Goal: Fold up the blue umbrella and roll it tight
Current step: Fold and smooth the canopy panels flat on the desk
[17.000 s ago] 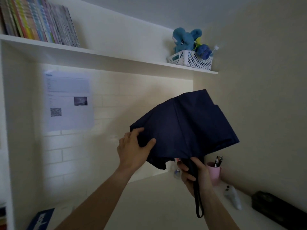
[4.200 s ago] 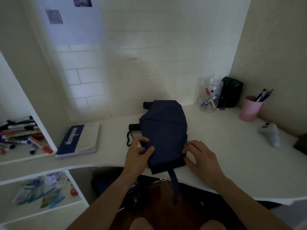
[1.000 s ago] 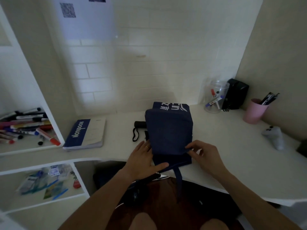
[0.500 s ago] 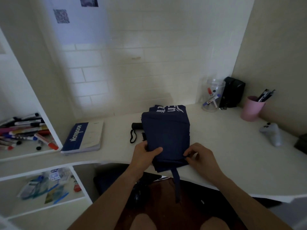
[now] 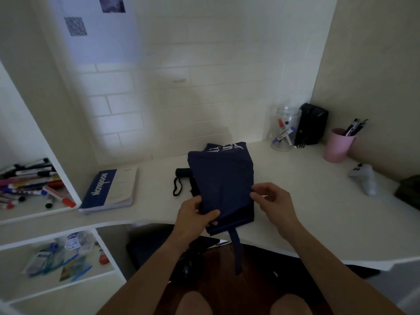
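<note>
Lying lengthwise away from the body, blue umbrella (image 5: 223, 185) on worktop (image 5: 306, 201); left hand (image 5: 195, 215) clamps near-left edge, right hand (image 5: 271, 201) pinches right edge.

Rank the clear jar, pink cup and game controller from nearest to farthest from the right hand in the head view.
From the right hand:
1. Game controller, right, on the desk.
2. Clear jar, back, by the wall.
3. Pink cup, far right corner.
</note>
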### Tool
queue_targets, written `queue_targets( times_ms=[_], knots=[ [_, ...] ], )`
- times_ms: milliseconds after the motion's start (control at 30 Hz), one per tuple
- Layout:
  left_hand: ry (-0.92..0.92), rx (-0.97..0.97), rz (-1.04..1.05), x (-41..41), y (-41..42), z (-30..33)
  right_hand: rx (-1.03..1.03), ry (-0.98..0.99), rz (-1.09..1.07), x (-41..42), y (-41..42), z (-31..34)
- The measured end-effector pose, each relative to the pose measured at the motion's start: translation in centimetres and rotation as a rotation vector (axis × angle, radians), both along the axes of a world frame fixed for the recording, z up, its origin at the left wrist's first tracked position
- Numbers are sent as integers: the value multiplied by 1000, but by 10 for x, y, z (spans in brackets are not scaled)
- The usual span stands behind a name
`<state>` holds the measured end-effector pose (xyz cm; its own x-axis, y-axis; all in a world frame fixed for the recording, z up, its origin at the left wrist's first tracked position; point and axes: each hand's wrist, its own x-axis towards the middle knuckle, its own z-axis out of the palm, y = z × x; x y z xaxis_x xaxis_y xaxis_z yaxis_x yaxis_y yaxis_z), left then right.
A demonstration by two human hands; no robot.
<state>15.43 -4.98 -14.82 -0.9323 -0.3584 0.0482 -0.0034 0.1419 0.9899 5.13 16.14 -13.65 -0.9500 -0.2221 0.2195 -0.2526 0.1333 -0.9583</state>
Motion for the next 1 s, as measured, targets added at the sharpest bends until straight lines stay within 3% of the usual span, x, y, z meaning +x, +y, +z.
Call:
queue_targets(
  times_ms=[167, 367, 433, 633, 1000],
  knots=[
    [-43, 76, -10, -4, -3, 7, 4, -101, 113, 4, 4, -1],
    [-19, 72, 74, -6, -5, -3, 47, -117, 25, 6, 3, -11],
    [8, 11, 66, -5, -7, -8, 117, -86, -31, 7, 2, -12],
    [26, -425, 73, -2, -13, -18, 335, 7, -73, 11, 4, -14],
    [169, -499, 83, 2, -15, -20, 545, 246, -55, 22, -3, -23]
  ],
)
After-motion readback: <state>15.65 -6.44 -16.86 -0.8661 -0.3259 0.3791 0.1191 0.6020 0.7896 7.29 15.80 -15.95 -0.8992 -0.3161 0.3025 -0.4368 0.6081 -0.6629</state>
